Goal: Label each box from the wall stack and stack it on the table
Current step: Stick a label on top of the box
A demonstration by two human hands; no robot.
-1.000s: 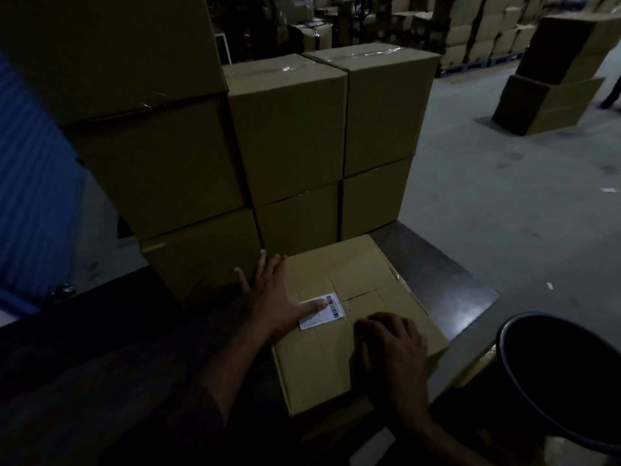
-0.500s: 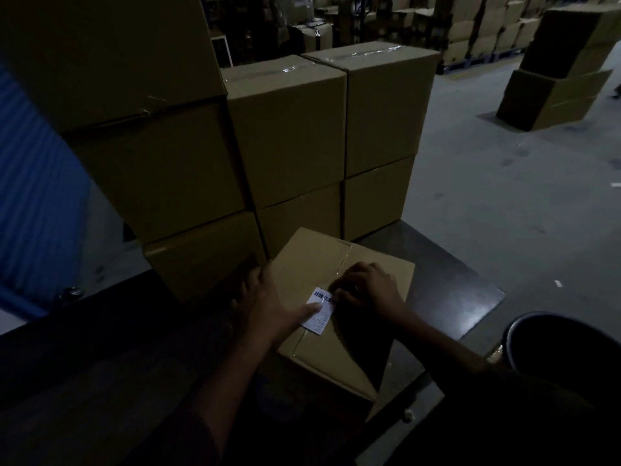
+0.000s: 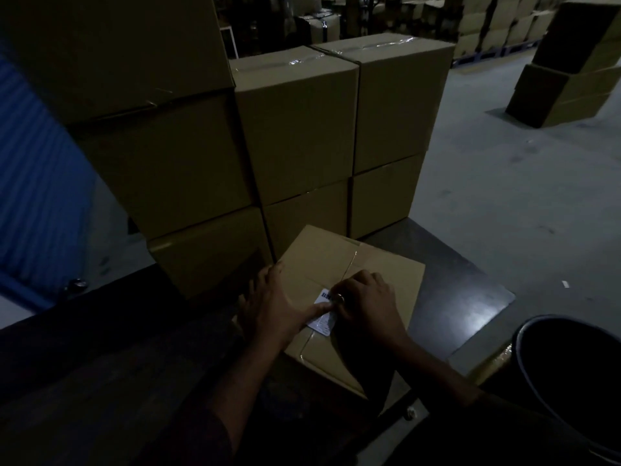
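Box: a brown corrugated cardboard box (image 3: 339, 290) with a taped top seam lies flat on the dark table (image 3: 460, 297), its top facing up, just in front of the tall stack of brown cartons (image 3: 295, 129) behind it.
Label: a small white rectangular barcode sticker (image 3: 323, 316) sits on the box top near the seam, its long axis running from the near edge toward the stack; both hands partly cover it.
Left hand: the left hand (image 3: 279, 307) lies spread on the left part of the box top, fingers straight, thumb tip pressing the sticker's left edge; it holds nothing.
Right hand: the right hand (image 3: 366, 304), a ring on one finger, has its fingers curled down over the sticker's right side; whether it pinches the backing or only rubs the sticker flat I cannot tell.
Key relation: the sticker lies directly between the two hands, under both; the right hand covers more of it.
Change: a second ago the right hand rested low on the box's near right corner, away from the sticker; it is now on it, and the box sits turned.
Beside: a round black bin (image 3: 571, 381) stands at the right, off the table.
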